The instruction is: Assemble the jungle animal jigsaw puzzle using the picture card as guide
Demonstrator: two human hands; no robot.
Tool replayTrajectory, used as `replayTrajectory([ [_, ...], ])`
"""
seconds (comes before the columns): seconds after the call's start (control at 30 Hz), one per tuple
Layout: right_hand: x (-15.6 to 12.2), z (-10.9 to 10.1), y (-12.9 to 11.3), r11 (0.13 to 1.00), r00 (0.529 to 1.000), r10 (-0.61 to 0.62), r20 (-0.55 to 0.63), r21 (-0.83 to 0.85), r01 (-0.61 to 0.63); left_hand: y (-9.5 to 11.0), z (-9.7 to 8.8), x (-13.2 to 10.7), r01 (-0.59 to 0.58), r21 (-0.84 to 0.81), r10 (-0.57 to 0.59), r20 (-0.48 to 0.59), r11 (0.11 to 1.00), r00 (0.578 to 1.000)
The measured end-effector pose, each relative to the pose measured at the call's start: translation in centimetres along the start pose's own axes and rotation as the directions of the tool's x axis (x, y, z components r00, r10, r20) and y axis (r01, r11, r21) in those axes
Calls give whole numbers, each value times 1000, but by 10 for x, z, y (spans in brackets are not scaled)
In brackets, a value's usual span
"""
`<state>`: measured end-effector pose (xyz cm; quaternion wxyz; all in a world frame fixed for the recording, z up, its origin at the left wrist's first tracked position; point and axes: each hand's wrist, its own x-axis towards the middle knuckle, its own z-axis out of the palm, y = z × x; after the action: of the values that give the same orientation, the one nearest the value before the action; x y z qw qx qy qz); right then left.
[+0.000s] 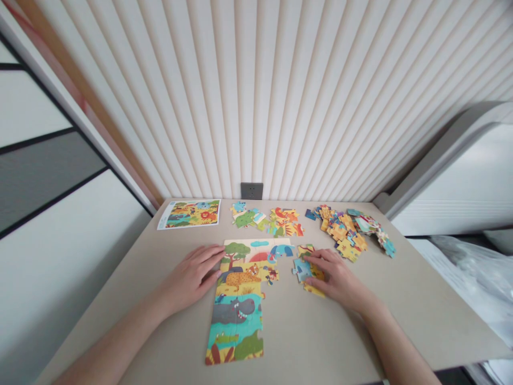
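A partly joined jigsaw puzzle (240,310) lies flat before me, showing a tree, a leopard, a hippo and a crocodile. My left hand (200,272) rests at its upper left edge, fingers stretched out and touching the border. To the right of the puzzle, a small group of puzzle pieces (303,270) in blue, yellow and green lies on the table, apart from the joined part. My right hand (332,278) is over this group with fingertips on it. Its fingers cover part of the pieces, so I cannot make out whether one is gripped.
A printed picture card (190,214) lies at the back left of the table (312,342). Loose pieces (285,222) are behind the puzzle, with a larger pile (340,230) at the back right. A black wall socket (251,191) sits on the ribbed wall.
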<state>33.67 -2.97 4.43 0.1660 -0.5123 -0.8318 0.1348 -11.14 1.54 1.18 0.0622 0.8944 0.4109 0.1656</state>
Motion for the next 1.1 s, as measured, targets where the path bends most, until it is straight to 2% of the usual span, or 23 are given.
replayTrajectory([
  [0.5,0,-3,-4,999,998,31,62,-18,-30,-3,1,-1,-4,10,4,13,1000,1000],
  [1.1,-9,-11,15,993,992,116,53,-31,-115,-2,0,0,-12,7,12,5,1000,1000],
])
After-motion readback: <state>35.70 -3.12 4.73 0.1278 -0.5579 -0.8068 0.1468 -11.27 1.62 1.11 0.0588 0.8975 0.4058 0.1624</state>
